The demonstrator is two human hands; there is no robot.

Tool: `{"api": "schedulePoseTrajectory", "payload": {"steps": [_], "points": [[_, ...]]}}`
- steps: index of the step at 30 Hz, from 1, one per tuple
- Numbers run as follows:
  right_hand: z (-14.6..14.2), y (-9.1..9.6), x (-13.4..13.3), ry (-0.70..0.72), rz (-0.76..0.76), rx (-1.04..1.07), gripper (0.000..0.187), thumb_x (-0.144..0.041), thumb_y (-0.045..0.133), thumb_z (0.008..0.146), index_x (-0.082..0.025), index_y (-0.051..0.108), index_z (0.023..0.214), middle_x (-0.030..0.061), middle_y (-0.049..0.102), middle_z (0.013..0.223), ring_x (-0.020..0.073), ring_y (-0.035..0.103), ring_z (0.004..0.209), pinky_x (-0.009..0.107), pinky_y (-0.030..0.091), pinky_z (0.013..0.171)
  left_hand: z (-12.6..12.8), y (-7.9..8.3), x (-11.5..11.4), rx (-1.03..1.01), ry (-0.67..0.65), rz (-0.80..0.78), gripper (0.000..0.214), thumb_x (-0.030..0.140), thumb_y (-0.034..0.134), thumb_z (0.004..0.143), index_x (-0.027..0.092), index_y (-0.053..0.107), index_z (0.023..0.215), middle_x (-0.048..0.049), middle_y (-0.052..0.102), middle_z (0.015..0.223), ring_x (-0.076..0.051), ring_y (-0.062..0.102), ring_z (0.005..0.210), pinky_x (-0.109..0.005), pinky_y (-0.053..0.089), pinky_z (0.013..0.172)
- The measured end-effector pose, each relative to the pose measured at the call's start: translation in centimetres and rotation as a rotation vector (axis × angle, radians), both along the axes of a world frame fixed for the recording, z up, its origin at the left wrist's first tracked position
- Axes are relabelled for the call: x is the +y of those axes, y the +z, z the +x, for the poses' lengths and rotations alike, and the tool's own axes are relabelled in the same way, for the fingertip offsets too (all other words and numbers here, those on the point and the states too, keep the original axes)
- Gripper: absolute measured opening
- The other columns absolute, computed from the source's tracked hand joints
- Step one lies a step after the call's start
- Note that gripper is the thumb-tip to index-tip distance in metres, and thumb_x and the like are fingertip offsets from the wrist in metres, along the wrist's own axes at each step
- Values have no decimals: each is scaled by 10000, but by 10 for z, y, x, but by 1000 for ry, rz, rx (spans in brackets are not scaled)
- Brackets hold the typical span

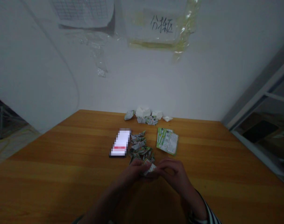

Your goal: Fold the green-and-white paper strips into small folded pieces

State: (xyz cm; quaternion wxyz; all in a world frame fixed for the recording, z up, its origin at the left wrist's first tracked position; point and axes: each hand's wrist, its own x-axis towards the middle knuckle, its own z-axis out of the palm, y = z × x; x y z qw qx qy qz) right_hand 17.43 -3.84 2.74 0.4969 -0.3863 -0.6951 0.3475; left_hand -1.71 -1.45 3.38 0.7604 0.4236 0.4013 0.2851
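Your left hand (pixel 134 171) and right hand (pixel 174 175) pinch a small folded wrapper (pixel 150 169) just in front of the wrapper pile (pixel 139 147) on the counter (pixel 62 143). Caution: careless wrist movement could push the pile against the phone (pixel 120 143).

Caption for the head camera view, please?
Left hand and right hand pinch a small printed wrapper over a wooden table.

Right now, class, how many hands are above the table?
2: the left hand and the right hand, meeting over the wooden table around a crumpled wrapper; none look hidden.
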Motion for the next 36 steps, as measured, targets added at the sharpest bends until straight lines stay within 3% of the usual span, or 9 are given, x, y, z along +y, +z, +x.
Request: {"api": "schedulePoseTrajectory", "payload": {"steps": [5, 12, 15, 18, 24, 33, 36], "points": [[-5, -8, 3, -1, -148, 191, 115, -256, 725, 759, -179, 726, 674, 46, 703, 700, 164, 655, 636, 247, 512, 594, 1, 3, 0, 19, 12, 9, 492, 566, 717, 649, 87, 727, 766, -101, 720, 734, -213, 652, 720, -285, 491, 678], [-9, -22, 8, -107, -419, 372, 149, -281, 800, 650, -162, 717, 613, 25, 700, 601, 151, 640, 545, 236, 504, 536, 5, -1, 0, 140, 47, 183, 588, 655, 578, 726, 78, 687, 717, -72, 677, 657, -183, 619, 632, -265, 466, 609], [-10, -24, 9, -171, -454, 382, 156, -279, 818, 613, -155, 725, 606, 28, 704, 587, 144, 628, 531, 230, 493, 526, 7, -3, -2, 162, 69, 233, 617, 675, 508, 761, 82, 680, 763, -81, 690, 691, -192, 636, 629, -272, 476, 589], [-11, -23, 9, -236, -462, 372, 161, -291, 808, 618, -151, 730, 604, 33, 703, 573, 140, 619, 522, 226, 484, 524, 8, -4, -4, 189, 42, 317, 547, 622, 578, 746, 95, 681, 851, -93, 717, 789, -210, 664, 683, -287, 498, 621], [-15, -24, 7, -296, -466, 397, 169, -306, 796, 611, -149, 733, 613, 50, 712, 598, 167, 636, 560, 254, 501, 556, 10, 3, -8, 433, 63, 541, 386, 478, 697, 708, 110, 686, 822, -91, 726, 787, -227, 666, 746, -284, 505, 653], [-16, -18, 5, -314, -482, 393, 107, -262, 779, 593, -168, 726, 600, 31, 699, 590, 161, 619, 567, 249, 485, 570, 12, 5, -8, 259, 45, 404, 418, 526, 520, 839, 120, 602, 780, -63, 697, 607, -178, 649, 492, -251, 493, 486], [-15, -14, 4, -306, -453, 379, 145, -257, 761, 612, -175, 731, 727, 31, 719, 690, 171, 633, 632, 252, 484, 604, 12, 6, -8, 193, 24, 361, 397, 522, 520, 843, 133, 584, 793, -37, 683, 577, -153, 617, 434, -233, 479, 439]]}}
